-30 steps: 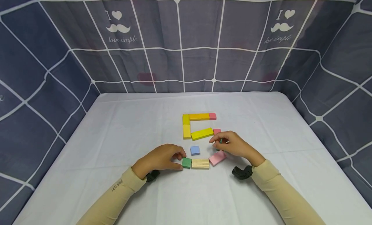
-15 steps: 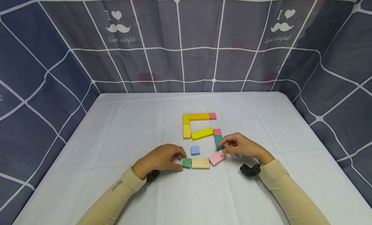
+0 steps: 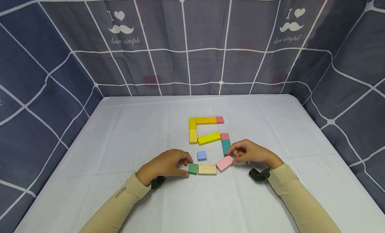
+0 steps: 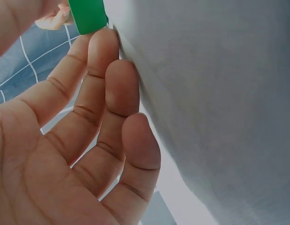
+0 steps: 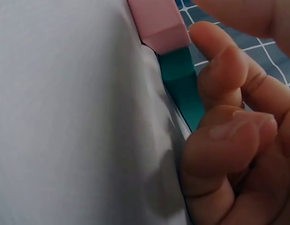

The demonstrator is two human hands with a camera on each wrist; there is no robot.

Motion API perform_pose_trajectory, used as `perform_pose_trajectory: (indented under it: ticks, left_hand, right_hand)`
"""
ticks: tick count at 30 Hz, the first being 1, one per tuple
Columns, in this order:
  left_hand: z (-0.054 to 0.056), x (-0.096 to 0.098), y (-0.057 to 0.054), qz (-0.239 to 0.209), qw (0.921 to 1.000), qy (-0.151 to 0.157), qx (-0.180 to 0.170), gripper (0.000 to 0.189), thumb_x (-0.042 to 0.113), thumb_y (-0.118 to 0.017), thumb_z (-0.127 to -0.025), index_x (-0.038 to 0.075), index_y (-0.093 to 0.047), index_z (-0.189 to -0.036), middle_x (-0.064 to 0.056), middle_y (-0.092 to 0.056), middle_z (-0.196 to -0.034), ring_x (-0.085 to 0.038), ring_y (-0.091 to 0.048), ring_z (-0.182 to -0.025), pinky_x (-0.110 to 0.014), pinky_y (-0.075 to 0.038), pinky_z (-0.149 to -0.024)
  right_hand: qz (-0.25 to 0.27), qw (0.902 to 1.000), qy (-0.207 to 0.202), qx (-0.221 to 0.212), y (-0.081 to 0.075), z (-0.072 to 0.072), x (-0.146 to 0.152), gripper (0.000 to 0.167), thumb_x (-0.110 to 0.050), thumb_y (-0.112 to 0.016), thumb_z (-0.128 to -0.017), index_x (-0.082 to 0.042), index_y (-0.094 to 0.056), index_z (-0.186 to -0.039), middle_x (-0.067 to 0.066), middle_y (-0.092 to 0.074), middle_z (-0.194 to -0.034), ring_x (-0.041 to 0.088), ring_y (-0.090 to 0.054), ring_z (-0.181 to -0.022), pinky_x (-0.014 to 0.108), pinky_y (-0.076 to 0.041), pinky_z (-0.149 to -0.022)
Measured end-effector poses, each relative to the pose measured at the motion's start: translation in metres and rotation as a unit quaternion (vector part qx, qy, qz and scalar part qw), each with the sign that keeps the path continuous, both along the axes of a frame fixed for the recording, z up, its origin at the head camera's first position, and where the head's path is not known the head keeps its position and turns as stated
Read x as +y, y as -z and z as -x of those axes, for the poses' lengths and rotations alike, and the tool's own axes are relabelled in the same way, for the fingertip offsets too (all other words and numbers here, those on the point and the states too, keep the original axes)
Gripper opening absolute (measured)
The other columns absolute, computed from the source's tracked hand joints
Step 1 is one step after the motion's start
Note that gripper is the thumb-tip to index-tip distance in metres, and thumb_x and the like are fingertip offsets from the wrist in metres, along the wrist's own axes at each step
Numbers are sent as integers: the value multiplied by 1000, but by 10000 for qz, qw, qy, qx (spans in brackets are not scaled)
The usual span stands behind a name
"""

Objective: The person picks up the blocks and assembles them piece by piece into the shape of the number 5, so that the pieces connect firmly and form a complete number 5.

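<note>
My left hand (image 3: 166, 163) has its thumb and index finger about the small green block (image 3: 193, 168) at the left end of the near row. The left wrist view shows this green block (image 4: 88, 16) at the fingertips, other fingers loosely bent. Beside it lies a ridged wooden block (image 3: 207, 169), then a slanted pink block (image 3: 224, 163). My right hand (image 3: 251, 152) pinches the pink block's right end between thumb and index finger. In the right wrist view the pink block (image 5: 161, 23) meets the teal block (image 5: 182, 86); in the head view the teal block (image 3: 226, 147) is partly covered by fingers.
A loose blue block (image 3: 201, 155) lies inside the outline. Farther back are several yellow blocks, an orange-yellow block (image 3: 206, 120) and two small red blocks, one at the far end (image 3: 220, 120). A white cloth covers the table (image 3: 135, 126); grey checked curtains surround it.
My right hand has drawn back from the teal block and come down to the pink block's right end, uncovering more of the teal block. My left hand stays put.
</note>
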State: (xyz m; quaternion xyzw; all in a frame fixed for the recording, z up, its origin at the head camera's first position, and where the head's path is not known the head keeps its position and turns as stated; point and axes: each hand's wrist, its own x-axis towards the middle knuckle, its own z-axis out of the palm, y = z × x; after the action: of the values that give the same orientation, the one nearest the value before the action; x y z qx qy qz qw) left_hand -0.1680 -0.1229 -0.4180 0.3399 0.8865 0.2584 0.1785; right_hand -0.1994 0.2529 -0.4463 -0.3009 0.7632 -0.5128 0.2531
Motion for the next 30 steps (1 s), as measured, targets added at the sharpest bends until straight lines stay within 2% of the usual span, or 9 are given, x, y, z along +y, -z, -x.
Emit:
perform_pose_trajectory:
  ticks: [20,27,30]
  left_hand:
    - [1,0,-1,12,10000,-8,-79,35,24,-93,-88,12,-75,-116,11,-65,-96,-9,-59,-95,-32,-50,-91]
    - [10,-5,1,-334,9987,160,-355,37,27,-90,-92,9,-74,-120,10,-69,-101,-9,-61,-95,-29,-52,-88]
    - [14,-5,0,-520,9979,189,-346,36,26,-87,-94,6,-75,-122,8,-70,-101,-9,-63,-95,-29,-55,-87]
  right_hand:
    - [-99,9998,128,-72,2,-1,0,26,6,-77,-90,13,-72,-115,-5,-52,-79,5,-39,-65,21,-33,-62]
    - [-93,9998,129,-84,4,0,1,26,5,-77,-91,13,-72,-116,-5,-52,-79,5,-39,-65,21,-33,-62]
    - [-81,9999,111,-70,3,0,1,26,5,-77,-91,13,-72,-116,-5,-52,-79,5,-39,-65,21,-32,-62]
